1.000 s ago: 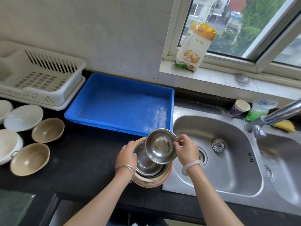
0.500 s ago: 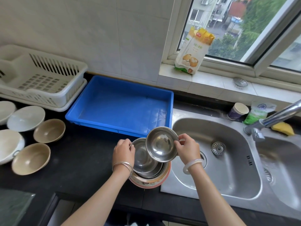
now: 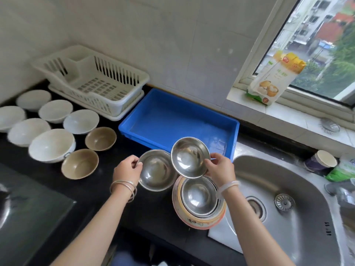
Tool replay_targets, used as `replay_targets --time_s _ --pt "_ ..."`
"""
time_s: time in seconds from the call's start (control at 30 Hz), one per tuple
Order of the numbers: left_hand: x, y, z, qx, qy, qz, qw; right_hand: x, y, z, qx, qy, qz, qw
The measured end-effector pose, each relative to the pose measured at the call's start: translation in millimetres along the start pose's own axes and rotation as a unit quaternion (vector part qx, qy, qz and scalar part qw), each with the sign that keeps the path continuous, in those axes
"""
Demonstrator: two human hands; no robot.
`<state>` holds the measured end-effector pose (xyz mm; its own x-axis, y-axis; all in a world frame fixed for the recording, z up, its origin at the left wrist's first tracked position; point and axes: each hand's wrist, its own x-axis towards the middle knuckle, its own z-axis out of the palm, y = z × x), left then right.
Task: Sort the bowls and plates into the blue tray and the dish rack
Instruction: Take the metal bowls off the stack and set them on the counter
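My left hand (image 3: 126,169) grips the rim of a steel bowl (image 3: 156,170), held just left of the stack. My right hand (image 3: 220,170) pinches a second steel bowl (image 3: 189,157) by its rim, tilted above the stack. Below it a stack of steel bowls (image 3: 198,196) rests in an orange-rimmed bowl (image 3: 199,220) at the sink's edge. The blue tray (image 3: 178,120) lies behind my hands with nothing in it. The white dish rack (image 3: 92,81) stands to its left, also bare.
Several white bowls (image 3: 51,144) and two tan bowls (image 3: 79,164) sit on the black counter at the left. A steel sink (image 3: 284,204) lies to the right, with a paper cup (image 3: 319,160) behind it. A flour bag (image 3: 274,79) leans on the window sill.
My left hand has lifted a steel bowl off the stack and moved it left. My right hand still holds its bowl above the stack. The camera has turned left, showing more bowls.
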<state>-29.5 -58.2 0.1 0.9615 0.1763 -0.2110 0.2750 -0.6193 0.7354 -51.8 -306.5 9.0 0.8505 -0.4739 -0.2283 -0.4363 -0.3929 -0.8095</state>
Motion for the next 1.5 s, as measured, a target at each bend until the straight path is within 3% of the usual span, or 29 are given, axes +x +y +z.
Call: replay_targets --time_s 0.23,0.43,0.9,1.5 --pt "5 -72 -41 -0.027 0.051 -0.124 0.991 13 -25 99 0.055 -0.127 0.046 0.989" --pt "13 -113 -50 -0.024 0.057 -0.180 0.982 14 -36 168 0.054 -0.177 0.091 0.979" --pt "34 -141 -57 -0.084 0.017 -0.243 0.966 27 -39 230 0.062 -0.167 0.195 0.965" --pt "35 -142 -57 -0.122 0.052 -0.274 0.953 25 -38 240 0.131 -0.203 0.218 0.946"
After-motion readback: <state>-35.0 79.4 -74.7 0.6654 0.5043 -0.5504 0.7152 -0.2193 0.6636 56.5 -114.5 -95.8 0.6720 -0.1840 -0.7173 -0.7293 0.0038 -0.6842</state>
